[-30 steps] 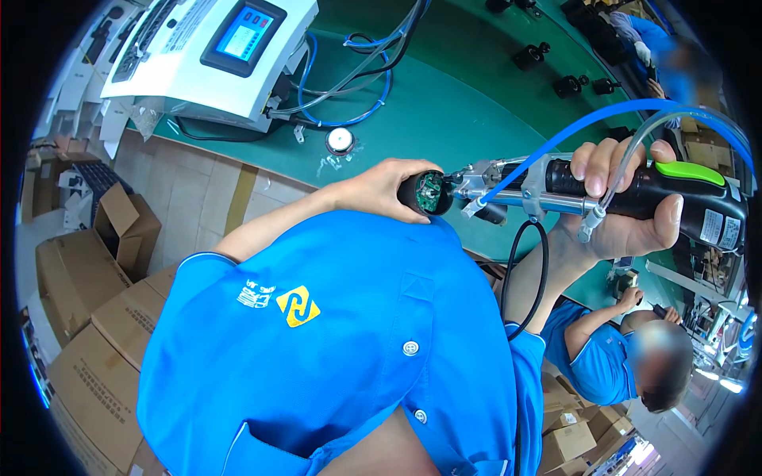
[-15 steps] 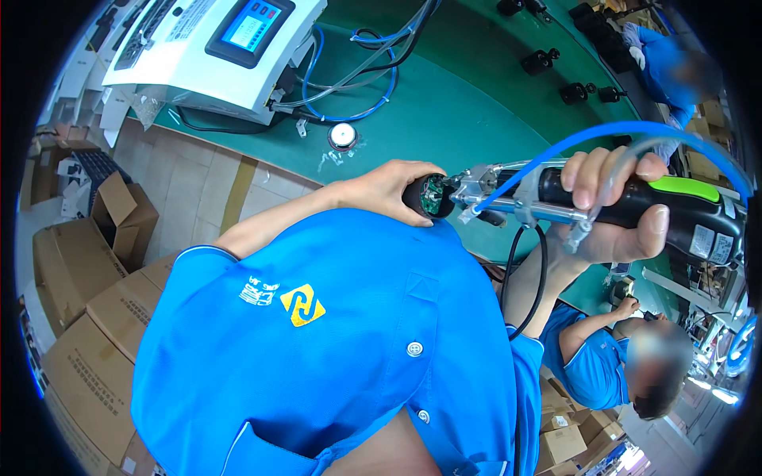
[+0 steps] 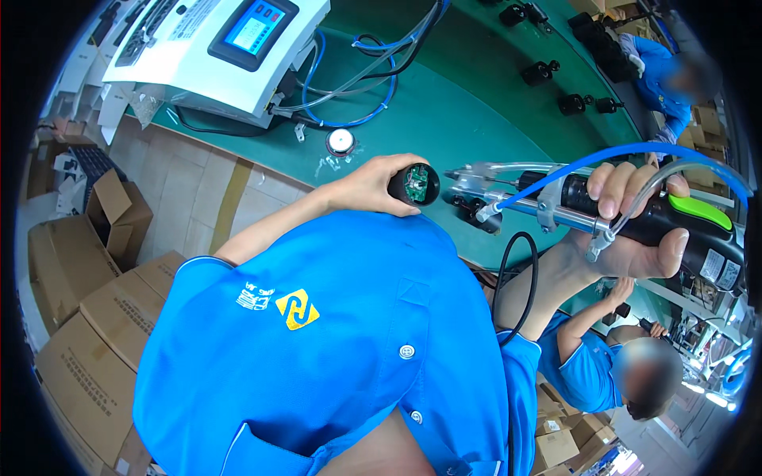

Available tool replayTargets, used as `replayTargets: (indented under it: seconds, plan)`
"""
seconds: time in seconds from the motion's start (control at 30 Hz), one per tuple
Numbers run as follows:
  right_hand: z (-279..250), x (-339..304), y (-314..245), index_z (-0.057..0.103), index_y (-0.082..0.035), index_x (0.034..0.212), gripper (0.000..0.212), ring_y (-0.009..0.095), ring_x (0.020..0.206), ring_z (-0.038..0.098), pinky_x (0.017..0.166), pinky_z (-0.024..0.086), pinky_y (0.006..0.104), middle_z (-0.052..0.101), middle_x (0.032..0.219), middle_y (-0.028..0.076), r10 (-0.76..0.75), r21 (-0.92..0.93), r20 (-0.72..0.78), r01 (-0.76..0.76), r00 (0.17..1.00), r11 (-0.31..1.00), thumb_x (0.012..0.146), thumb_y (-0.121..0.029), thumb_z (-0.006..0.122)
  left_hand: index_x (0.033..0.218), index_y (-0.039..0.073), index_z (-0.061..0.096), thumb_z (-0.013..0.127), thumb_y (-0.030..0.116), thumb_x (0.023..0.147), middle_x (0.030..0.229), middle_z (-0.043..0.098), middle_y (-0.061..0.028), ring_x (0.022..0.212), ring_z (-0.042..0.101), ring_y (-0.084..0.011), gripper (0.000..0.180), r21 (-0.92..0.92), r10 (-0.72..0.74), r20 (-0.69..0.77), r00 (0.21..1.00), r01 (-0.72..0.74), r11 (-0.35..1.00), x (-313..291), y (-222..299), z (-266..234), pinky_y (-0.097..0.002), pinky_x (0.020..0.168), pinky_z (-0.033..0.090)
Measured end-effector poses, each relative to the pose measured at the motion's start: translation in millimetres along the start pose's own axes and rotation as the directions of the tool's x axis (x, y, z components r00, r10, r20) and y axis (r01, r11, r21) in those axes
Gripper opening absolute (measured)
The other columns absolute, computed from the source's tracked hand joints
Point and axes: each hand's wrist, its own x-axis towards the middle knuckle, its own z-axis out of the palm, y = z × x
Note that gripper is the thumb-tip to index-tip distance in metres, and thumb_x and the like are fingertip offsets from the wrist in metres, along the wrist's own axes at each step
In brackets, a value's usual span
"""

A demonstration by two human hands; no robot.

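My left hand (image 3: 367, 184) is closed around a short black cylindrical housing (image 3: 435, 187). Its open end faces right and shows a green circuit board (image 3: 416, 182) inside. In my right hand (image 3: 623, 230) is a black powered screwdriver (image 3: 702, 247) with a green strip, a metal side cylinder and blue and clear air tubes. Its clear-jawed nose (image 3: 468, 179) points left at the housing, with a small gap between them. Behind the nose a dark part (image 3: 476, 214) lies on the green bench, partly covered.
A white machine with a lit screen (image 3: 252, 33) stands at the far left of the bench (image 3: 468, 103). Near it lie a round white-topped part (image 3: 341, 143) and looped tubes (image 3: 389, 87). Several black parts (image 3: 538, 73) sit farther back. Cardboard boxes (image 3: 83, 381) stand left; two co-workers are right.
The screwdriver has drawn back to the right, away from the housing. My left hand has moved slightly left and turned the housing, so more of the circuit board shows.
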Motion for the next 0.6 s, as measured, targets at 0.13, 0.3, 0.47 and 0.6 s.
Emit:
replayTargets:
  seconds: [0.13,0.3,0.47,0.6]
  plan:
    - [0.8,-2.6,7.3,0.042,-0.005,0.113,0.046,0.019,0.052,0.046,0.053,0.04,0.0357,0.05,0.069,0.009,0.025,0.035,-0.014,-0.025,1.0,0.999,0.081,-0.038,0.046,0.114,0.001,0.046,0.073,0.008,0.061,0.106,0.051,-0.0097,0.099,0.049,-0.0157,0.06,0.007,0.026,0.022,0.999,-0.026,1.0,-0.6,4.1,2.5,-0.0276,0.087,0.04]
    - [7.7,-7.7,14.1,0.044,-0.004,0.107,0.043,0.018,0.051,0.046,0.051,0.041,0.0344,0.049,0.065,0.009,0.029,0.014,-0.118,-0.027,0.993,1.0,0.08,-0.038,0.046,0.113,0.002,0.046,0.074,0.008,0.06,0.106,0.05,-0.0097,0.099,0.05,-0.0158,0.06,-0.001,0.048,0.042,0.998,-0.048,0.999,2.5,7.5,4.1,-0.0278,0.086,0.04]
    - [9.9,-8.6,17.0,0.044,-0.004,0.106,0.043,0.017,0.049,0.046,0.049,0.041,0.0322,0.047,0.063,0.008,0.013,-0.016,-0.158,-0.016,0.987,1.0,0.08,-0.038,0.047,0.113,0.001,0.046,0.074,0.008,0.06,0.106,0.051,-0.0096,0.098,0.05,-0.0155,0.06,-0.022,0.03,0.047,0.998,-0.029,0.999,2.0,8.1,5.5,-0.0273,0.086,0.04]
    - [8.3,-9.5,18.9,0.044,-0.004,0.104,0.042,0.016,0.048,0.045,0.048,0.04,0.0319,0.047,0.063,0.008,0.006,-0.001,-0.158,-0.007,0.987,1.0,0.08,-0.038,0.047,0.113,0.001,0.046,0.074,0.008,0.06,0.106,0.051,-0.0097,0.098,0.05,-0.0154,0.06,0.023,0.063,0.053,0.997,-0.064,0.998,3.7,7.9,6.4,-0.0269,0.085,0.04]
